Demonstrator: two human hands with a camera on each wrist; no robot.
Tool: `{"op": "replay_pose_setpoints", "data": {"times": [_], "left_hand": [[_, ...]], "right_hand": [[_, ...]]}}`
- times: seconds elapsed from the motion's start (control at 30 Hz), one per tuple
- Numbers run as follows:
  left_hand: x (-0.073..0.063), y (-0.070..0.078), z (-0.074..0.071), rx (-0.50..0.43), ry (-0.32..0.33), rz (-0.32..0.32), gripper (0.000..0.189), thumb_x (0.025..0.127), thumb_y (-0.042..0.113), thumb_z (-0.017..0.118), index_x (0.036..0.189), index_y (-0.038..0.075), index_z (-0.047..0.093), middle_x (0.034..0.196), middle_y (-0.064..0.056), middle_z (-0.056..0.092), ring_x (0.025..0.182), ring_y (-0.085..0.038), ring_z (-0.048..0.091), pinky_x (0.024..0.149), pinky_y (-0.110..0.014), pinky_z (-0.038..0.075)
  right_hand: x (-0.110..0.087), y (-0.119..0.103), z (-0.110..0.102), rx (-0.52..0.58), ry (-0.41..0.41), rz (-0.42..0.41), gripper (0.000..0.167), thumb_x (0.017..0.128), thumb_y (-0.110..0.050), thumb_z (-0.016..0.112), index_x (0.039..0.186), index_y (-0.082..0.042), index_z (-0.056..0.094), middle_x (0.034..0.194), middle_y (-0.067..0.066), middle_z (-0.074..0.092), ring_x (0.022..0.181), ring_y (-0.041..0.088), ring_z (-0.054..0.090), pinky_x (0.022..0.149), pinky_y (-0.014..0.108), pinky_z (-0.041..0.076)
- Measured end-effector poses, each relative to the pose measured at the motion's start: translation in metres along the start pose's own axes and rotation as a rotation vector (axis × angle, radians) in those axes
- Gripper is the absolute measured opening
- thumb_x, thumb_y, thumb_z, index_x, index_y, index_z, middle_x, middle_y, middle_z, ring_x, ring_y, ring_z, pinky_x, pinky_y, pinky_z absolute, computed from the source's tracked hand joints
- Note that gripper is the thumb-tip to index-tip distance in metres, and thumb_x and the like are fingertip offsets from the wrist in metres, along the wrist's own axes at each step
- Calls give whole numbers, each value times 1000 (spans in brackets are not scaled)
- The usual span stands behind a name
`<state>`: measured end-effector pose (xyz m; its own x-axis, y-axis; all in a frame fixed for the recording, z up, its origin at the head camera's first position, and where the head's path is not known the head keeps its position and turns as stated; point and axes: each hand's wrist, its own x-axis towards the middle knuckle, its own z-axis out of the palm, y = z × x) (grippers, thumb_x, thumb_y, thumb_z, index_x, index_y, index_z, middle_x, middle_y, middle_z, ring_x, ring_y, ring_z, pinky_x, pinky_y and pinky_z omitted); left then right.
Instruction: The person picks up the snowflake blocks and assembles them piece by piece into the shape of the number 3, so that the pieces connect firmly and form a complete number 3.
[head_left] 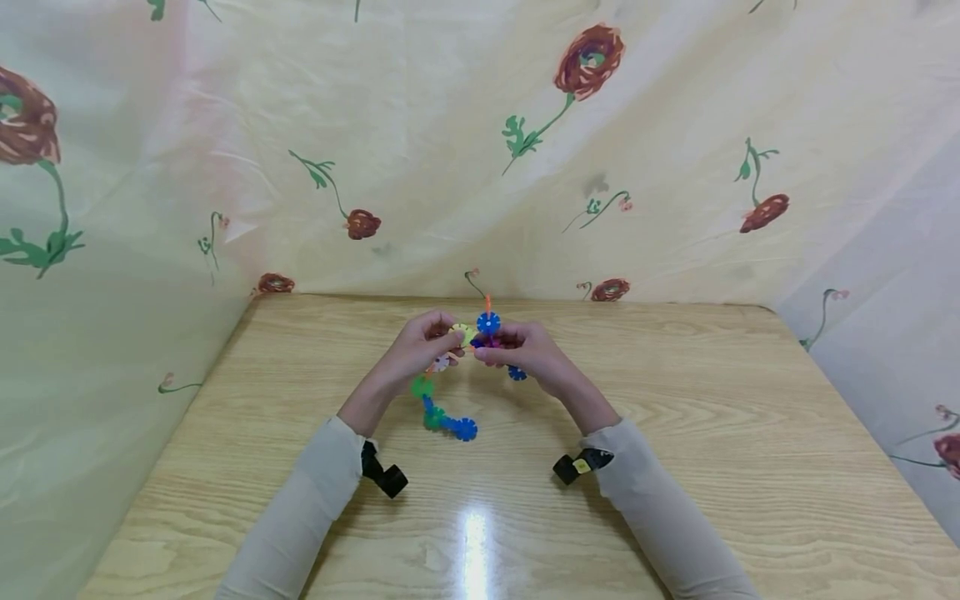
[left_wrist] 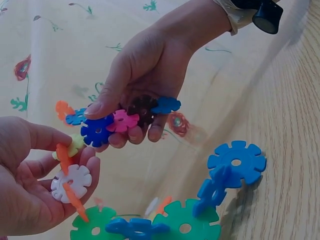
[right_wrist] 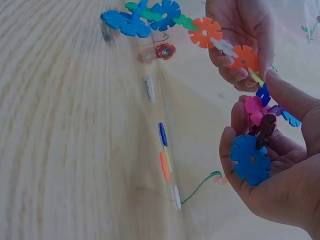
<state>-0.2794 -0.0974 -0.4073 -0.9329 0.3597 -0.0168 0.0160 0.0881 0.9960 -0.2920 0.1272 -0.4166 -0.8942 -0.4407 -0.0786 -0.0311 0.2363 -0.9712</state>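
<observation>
My left hand point(head_left: 422, 348) pinches a yellow snowflake disc point(left_wrist: 75, 145) near the end of a chain of notched plastic discs. From there the chain hangs through orange and white discs point(left_wrist: 71, 183) to green ones point(left_wrist: 186, 220), ending in a blue disc point(head_left: 466, 429). Opposite it, my right hand point(head_left: 528, 352) holds a second cluster, thumb on a dark blue disc point(left_wrist: 97, 131). Pink point(left_wrist: 121, 121), brown point(left_wrist: 142, 111) and light blue discs point(right_wrist: 250, 159) run across its fingers. In the right wrist view the yellow disc's edge meets the dark blue one between the fingertips.
Several loose discs, among them a white one point(right_wrist: 150, 89) and an orange one point(right_wrist: 164, 166), show edge-on past the hands in the right wrist view. A wooden table point(head_left: 675, 467) lies below, with a flowered cloth point(head_left: 450, 150) behind and at the sides.
</observation>
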Motion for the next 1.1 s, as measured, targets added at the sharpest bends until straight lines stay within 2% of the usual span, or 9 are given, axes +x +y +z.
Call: {"op": "replay_pose_setpoints", "data": {"times": [0.13, 0.3, 0.4, 0.5, 0.63, 0.8, 0.9, 1.03, 1.1], "left_hand": [[1, 0, 0, 0, 8, -5, 19, 105, 9, 55, 117, -5, 57, 100, -10, 61, 92, -25, 68, 85, -41, 62], [2, 0, 3, -29, 4, -21, 18, 105, 8, 54, 116, -5, 56, 96, -7, 62, 91, -25, 69, 90, -49, 60], [3, -2, 5, -49, -15, -31, 14, 106, 9, 52, 112, -3, 55, 96, -8, 65, 91, -27, 72, 90, -50, 60], [3, -3, 5, -58, -46, -31, 11, 107, 9, 51, 108, -2, 54, 95, -9, 68, 86, -22, 75, 86, -45, 62], [2, -2, 5, -73, -95, -30, 10, 106, 7, 50, 103, -1, 54, 94, -10, 70, 80, -14, 75, 78, -34, 63], [1, 0, 4, -94, -96, -44, 5, 105, 6, 54, 105, 1, 54, 94, -7, 70, 88, -25, 76, 78, -33, 63], [2, 0, 5, -105, -81, -58, 6, 103, 5, 56, 108, 3, 53, 94, -6, 69, 92, -29, 76, 81, -38, 63], [2, -1, 4, -106, -63, -71, 6, 103, 7, 58, 106, 5, 53, 91, -4, 69, 90, -27, 75, 81, -39, 63], [2, -2, 3, -107, -59, -71, 5, 102, 8, 60, 105, 5, 55, 89, -3, 69, 88, -25, 75, 78, -37, 63]], "right_hand": [[1, 1, 1, -9, -6, 4, 30, 95, -22, 74, 116, -1, 72, 95, 4, 72, 102, 51, 61, 94, 56, 56], [2, 0, 2, -10, 15, 3, 31, 95, -22, 74, 116, 1, 71, 93, 3, 72, 94, 38, 66, 91, 53, 57], [2, 0, 2, -7, 19, 0, 32, 95, -23, 74, 116, 1, 71, 93, 3, 72, 95, 40, 66, 91, 52, 57], [1, 1, 0, -22, 9, -3, 31, 95, -24, 74, 116, 0, 71, 93, 3, 72, 98, 44, 64, 91, 53, 57], [0, 1, -5, -46, -26, -12, 27, 95, -21, 74, 114, -2, 73, 95, 5, 72, 94, 34, 66, 94, 57, 55], [-1, -1, -8, -42, -69, -13, 28, 94, -22, 74, 113, -2, 73, 96, 5, 72, 89, 22, 67, 96, 62, 52], [-1, -2, -10, -46, -86, -13, 29, 95, -24, 74, 113, -1, 73, 96, 7, 72, 93, 31, 67, 95, 62, 52], [-3, -2, -14, -60, -90, -12, 35, 96, -25, 73, 117, 2, 71, 96, 13, 70, 99, 49, 61, 93, 59, 54], [-4, -3, -17, -63, -84, -11, 38, 96, -25, 72, 120, 4, 69, 97, 16, 70, 101, 52, 60, 91, 57, 54]]}}
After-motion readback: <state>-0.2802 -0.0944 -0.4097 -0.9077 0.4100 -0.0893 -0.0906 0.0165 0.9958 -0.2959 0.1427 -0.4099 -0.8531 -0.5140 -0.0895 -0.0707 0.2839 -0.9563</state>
